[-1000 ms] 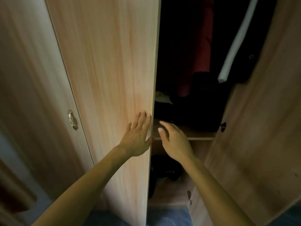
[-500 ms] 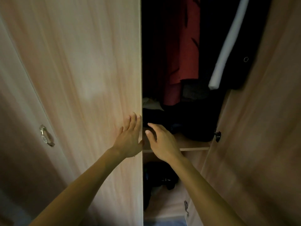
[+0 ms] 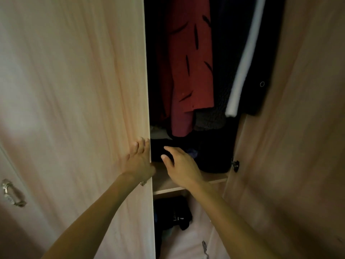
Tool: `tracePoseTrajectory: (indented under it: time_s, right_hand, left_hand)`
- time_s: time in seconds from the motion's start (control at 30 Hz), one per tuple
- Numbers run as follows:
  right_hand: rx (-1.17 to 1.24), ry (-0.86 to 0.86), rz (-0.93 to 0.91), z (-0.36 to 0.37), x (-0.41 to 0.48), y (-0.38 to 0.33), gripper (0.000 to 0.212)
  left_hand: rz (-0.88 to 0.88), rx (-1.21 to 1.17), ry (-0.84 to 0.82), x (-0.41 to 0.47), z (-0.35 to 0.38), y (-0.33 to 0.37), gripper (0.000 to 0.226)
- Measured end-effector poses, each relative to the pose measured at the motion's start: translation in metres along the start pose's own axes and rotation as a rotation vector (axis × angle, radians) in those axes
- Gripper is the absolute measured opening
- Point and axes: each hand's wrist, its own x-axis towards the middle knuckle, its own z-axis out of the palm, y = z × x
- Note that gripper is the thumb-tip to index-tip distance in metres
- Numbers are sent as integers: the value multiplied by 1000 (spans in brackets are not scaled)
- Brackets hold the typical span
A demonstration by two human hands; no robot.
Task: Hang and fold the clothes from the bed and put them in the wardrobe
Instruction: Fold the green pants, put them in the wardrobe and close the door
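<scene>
A light wooden wardrobe stands in front of me, its left door (image 3: 93, 109) partly covering the opening. My left hand (image 3: 139, 161) lies flat against that door's edge, fingers straight. My right hand (image 3: 180, 166) hovers in the gap above the shelf (image 3: 214, 177), fingers relaxed and holding nothing. Inside hang a red garment (image 3: 188, 71) with dark marks, dark clothes, and a white sleeve (image 3: 244, 60). Dark folded clothes (image 3: 212, 154) sit on the shelf.
The right door (image 3: 298, 128) stands open, a small dark knob (image 3: 235, 164) on its inner edge. A metal handle (image 3: 11, 193) is on a neighbouring door at far left. Dark items (image 3: 173, 214) lie in the lower compartment.
The view has shifted right and closer, so the neighbouring handle slid left. Both hands stay at the door edge, the right one a little further into the gap.
</scene>
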Motion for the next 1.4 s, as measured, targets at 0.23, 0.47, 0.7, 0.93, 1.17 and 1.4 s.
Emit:
tracePoseTrajectory:
  time_s: [0.23, 0.47, 0.7, 0.93, 1.17, 1.4]
  right_hand:
    - [-92, 38, 102, -1, -22, 9, 43]
    - [-149, 73, 249, -29, -97, 49, 40]
    - [-188, 143, 293, -70, -181, 75, 24]
    - [-63, 227, 427, -130, -285, 146, 38]
    - [-18, 331, 545, -220, -343, 206, 53]
    - [179, 223, 444, -247, -297, 186, 31]
  left_hand:
    - [34, -193, 143, -12, -7, 12, 69]
    - [271, -361, 123, -77, 14, 63, 76]
    - [419, -487, -8, -132, 25, 143, 61]
    - [488, -622, -92, -183, 28, 261, 62]
    - [474, -551, -64, -220, 30, 362, 61]
    - [441, -533, -1, -234, 17, 396, 49]
